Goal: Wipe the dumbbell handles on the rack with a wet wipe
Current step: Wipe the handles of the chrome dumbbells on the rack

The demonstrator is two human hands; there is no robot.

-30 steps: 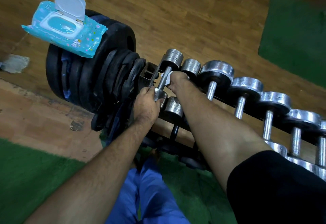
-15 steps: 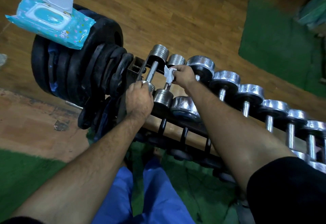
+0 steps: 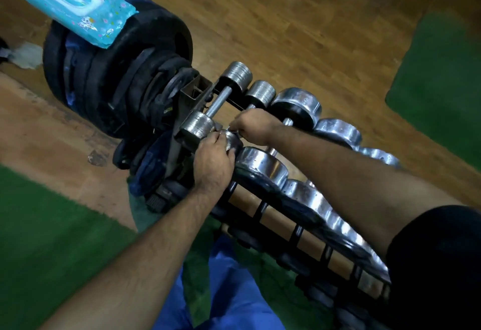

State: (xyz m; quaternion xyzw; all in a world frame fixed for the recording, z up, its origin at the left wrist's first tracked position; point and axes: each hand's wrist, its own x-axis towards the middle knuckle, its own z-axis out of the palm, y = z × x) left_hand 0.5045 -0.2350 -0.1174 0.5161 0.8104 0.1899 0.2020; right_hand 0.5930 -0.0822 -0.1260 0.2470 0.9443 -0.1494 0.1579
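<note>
Head view, I see both hands on the second dumbbell [image 3: 231, 139] from the rack's end, near frame centre. Left hand [image 3: 212, 159] grips that dumbbell's near chrome head, fingers curled over it from the 7 o'clock side. Right hand [image 3: 253, 126] is at 1 o'clock of the left, almost touching it, fingers closed in a fist around the handle; a sliver of white wet wipe [image 3: 232, 128] shows at the knuckles, so I read the fingers as wrapped on wipe and handle together. The handle itself is hidden under the fist.

First dumbbell [image 3: 217, 106] lies just at 11 o'clock of the hands, handle bare and fully visible, heads ridged. More chrome dumbbells run along the rack [image 3: 263, 208] toward 4 o'clock, getting bigger, and my right arm lies over several of them. Rack is black metal with crossbars, a lower row of dark weights under it, blurred.

Black weight plates [image 3: 109, 74] are stacked on edge at 10 o'clock of the hands, against the rack end. Wet wipe pack [image 3: 75, 9], teal, lid flipped open, sits on top of the plates at the far 10 o'clock corner. Wooden floor [image 3: 299, 30] behind, green mat [image 3: 440, 74] at 2 o'clock, more green at 8 o'clock. Blue trousers [image 3: 229, 290] at 6 o'clock.
</note>
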